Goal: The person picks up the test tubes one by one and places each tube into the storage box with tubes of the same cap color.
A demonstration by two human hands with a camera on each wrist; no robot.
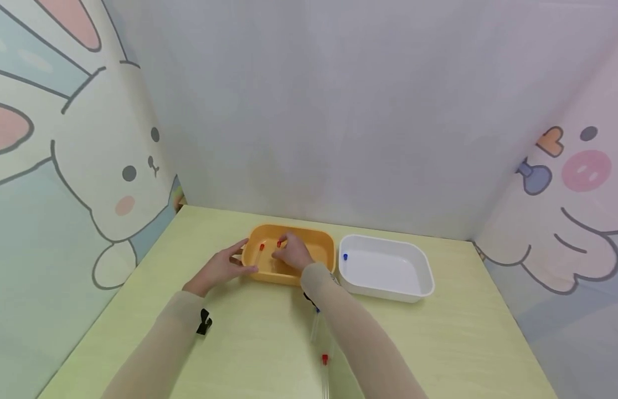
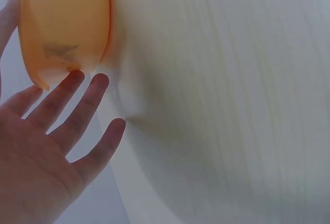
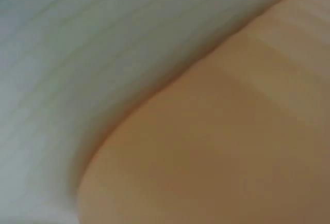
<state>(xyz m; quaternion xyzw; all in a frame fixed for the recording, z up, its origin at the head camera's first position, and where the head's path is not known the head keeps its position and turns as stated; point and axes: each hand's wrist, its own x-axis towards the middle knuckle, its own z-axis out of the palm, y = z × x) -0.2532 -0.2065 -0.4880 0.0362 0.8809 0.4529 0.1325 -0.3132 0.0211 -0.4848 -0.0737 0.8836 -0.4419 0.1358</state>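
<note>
My left hand (image 1: 223, 270) is at the left end of the orange tray (image 1: 294, 281), fingers spread and fairly straight. In the left wrist view its fingertips (image 2: 77, 75) touch the end of the tray. Over the tray's inside, my right hand (image 1: 295, 253) pinches a test tube by its red cap (image 1: 279, 244); the tube's clear body is hard to make out. Left of it in the tray lies another red-capped test tube (image 1: 261, 251). The tray's wall (image 3: 216, 146) fills much of the right wrist view, and the right fingers are out of that view.
A white tray (image 1: 384, 292) stands just right of the orange one, with a blue-capped tube (image 1: 345, 257) inside. Nearer on the table (image 1: 249, 343) lie a blue-capped tube (image 1: 315, 326) and a red-capped tube (image 1: 325, 360), partly beside the right forearm. A plain curtain-like wall (image 1: 314, 122) rises behind.
</note>
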